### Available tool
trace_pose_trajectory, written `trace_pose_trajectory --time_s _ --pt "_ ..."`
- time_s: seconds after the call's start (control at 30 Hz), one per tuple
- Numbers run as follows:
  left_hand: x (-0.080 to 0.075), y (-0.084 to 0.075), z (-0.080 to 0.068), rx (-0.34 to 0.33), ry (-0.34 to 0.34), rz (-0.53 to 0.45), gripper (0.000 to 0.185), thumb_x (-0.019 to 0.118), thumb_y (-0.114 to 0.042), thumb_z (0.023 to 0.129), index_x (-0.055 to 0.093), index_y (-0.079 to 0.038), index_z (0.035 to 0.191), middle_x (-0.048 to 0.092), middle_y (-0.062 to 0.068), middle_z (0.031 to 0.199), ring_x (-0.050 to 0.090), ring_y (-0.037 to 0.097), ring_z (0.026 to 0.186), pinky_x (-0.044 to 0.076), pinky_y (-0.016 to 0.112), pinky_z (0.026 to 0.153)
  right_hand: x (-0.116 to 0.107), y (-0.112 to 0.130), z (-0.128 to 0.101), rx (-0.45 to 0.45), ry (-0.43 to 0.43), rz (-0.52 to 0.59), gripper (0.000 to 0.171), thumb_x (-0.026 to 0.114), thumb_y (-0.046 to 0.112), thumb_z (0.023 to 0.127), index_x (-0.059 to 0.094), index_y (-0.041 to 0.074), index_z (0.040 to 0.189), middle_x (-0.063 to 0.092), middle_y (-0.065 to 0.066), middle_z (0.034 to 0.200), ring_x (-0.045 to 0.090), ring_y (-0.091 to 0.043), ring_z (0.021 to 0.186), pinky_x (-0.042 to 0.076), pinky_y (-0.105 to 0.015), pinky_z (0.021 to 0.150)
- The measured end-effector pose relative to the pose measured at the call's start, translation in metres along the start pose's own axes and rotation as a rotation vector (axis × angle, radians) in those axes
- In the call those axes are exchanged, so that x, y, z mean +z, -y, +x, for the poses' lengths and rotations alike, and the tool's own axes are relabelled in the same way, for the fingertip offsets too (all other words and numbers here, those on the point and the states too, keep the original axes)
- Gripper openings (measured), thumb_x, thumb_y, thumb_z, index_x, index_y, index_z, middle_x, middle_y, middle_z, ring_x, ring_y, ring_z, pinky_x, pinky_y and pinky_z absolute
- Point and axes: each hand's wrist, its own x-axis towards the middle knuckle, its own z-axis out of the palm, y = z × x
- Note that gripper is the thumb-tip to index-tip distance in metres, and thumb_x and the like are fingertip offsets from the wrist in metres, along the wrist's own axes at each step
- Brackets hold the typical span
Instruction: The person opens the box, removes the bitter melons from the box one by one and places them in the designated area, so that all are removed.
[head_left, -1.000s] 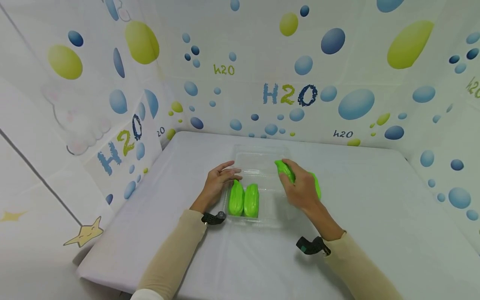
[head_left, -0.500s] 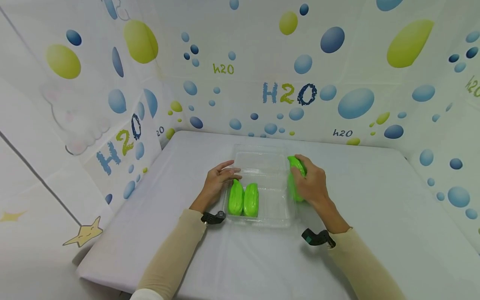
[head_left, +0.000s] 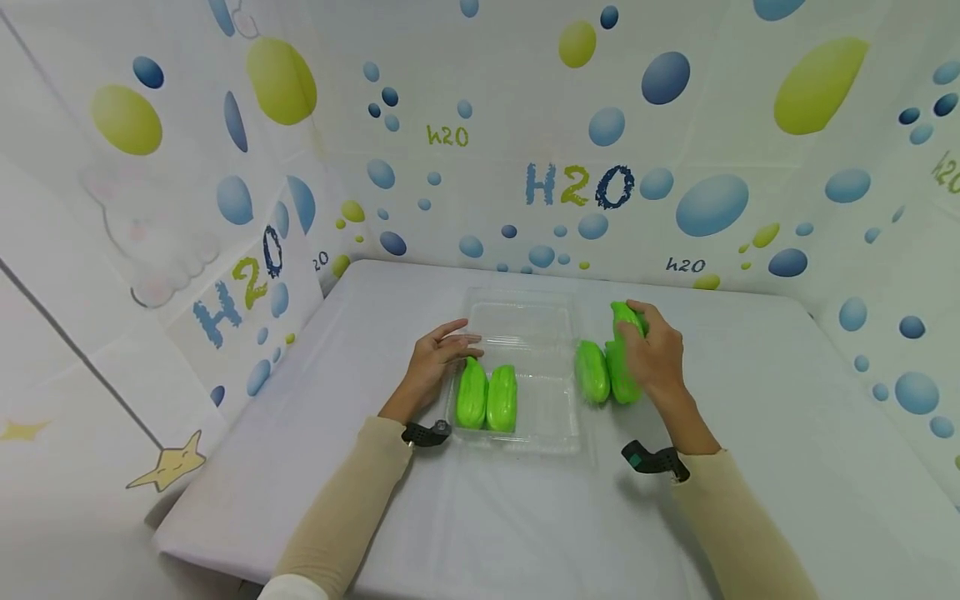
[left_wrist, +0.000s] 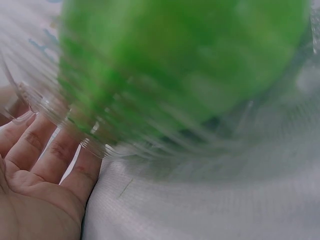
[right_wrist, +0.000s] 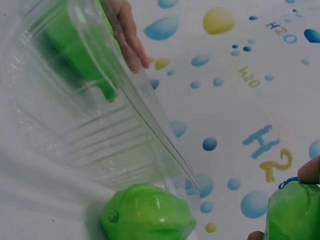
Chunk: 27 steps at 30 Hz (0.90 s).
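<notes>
A clear plastic clamshell box (head_left: 547, 417) stands on the table, its lid (head_left: 521, 321) folded back. Two bright green, oblong, ridged fruit-like pieces, a left one (head_left: 472, 396) and a right one (head_left: 502, 398), lie side by side in its left half. My left hand (head_left: 429, 365) rests at the box's left wall with fingers extended; in the left wrist view its fingertips meet the plastic. Right of the box, my right hand (head_left: 658, 350) grips a similar green piece (right_wrist: 295, 212), partly hidden by the hand. Below it, two more lie together, one (head_left: 592, 372) nearer the box, another (head_left: 621, 379) beside it.
A white cloth (head_left: 750, 400) covers the table. Behind it hangs a white curtain (head_left: 495, 142) printed with blue and yellow-green drops. Black wrist cameras, one on the left (head_left: 427, 435) and one on the right (head_left: 656, 460), sit at both sleeves.
My right hand has moved right with the green piece, from over the box to beyond its right side, uncovering the two pieces lying there. The left hand has stayed put.
</notes>
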Motion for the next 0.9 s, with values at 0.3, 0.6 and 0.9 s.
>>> trace_pose_trajectory --time_s 0.3,0.6,0.9 --pt "0.001 0.004 0.003 -0.012 0.0 -0.023 0.05 0.055 -0.008 0.095 0.038 -0.002 0.142 0.06 0.02 0.123 0.062 0.034 0.106 0.05 0.031 0.088 -0.016 -0.019 0.008 0.092 0.015 -0.054 0.045 0.043 0.03 0.094 0.051 0.011 0.134 0.058 -0.016 0.102 0.045 -0.024 0.071 0.038 -0.034 0.057" --pt "0.004 0.0 0.003 -0.01 -0.007 -0.022 0.048 0.055 -0.006 0.095 0.04 -0.003 0.14 0.058 0.022 0.123 0.06 0.038 0.107 0.049 0.036 0.091 -0.026 -0.038 0.014 0.173 0.074 -0.091 0.047 0.042 0.031 0.094 0.048 0.008 0.135 0.054 -0.02 0.123 0.049 -0.03 0.089 0.04 -0.035 0.065" --pt "-0.001 0.01 0.008 -0.02 -0.029 -0.035 0.05 0.058 -0.013 0.094 0.04 -0.006 0.141 0.061 0.019 0.121 0.062 0.034 0.105 0.046 0.04 0.095 -0.022 -0.056 0.018 0.224 0.178 -0.099 0.049 0.043 0.034 0.096 0.043 0.007 0.137 0.049 -0.021 0.132 0.048 -0.032 0.096 0.042 -0.042 0.075"
